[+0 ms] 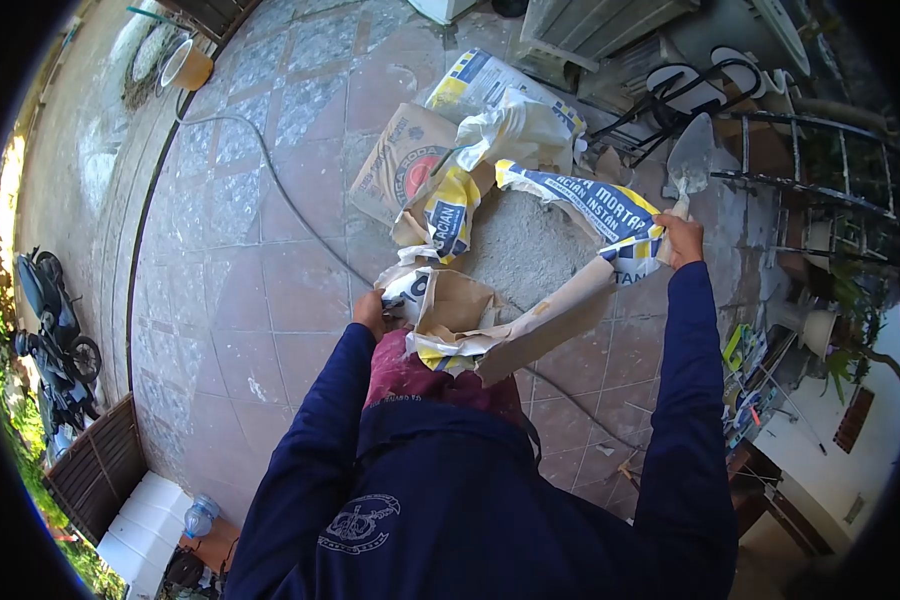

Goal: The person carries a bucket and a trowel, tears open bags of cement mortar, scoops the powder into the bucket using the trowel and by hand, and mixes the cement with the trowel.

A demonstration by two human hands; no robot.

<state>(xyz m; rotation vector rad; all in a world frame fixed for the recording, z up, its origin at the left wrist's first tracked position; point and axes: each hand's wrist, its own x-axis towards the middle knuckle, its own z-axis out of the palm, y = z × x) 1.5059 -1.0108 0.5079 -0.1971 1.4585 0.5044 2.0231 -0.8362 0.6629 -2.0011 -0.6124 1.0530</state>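
Note:
A torn-open mortar bag (pixel 570 195), white, blue and yellow, is spread in front of me with its paper edges peeled outward. Grey powder (pixel 530 245) fills its middle. My left hand (pixel 370 312) is closed on the crumpled paper at the bag's left side. At the opposite side my right hand (pixel 683 240) grips the printed edge and holds it raised. A trowel (pixel 692 155) coated in grey has its handle end at my right hand; whether my fingers also hold it, I cannot tell. A brown paper flap (pixel 550 325) folds over along the near side.
A brown paper sack (pixel 405 160) and another mortar bag (pixel 480 80) lie beyond. A grey hose (pixel 290 200) crosses the tiled floor (pixel 240 330) and passes near the bag. Metal railing (pixel 820 185) stands at right, a bucket (pixel 187 68) at far left, a motorcycle (pixel 55 320) at left.

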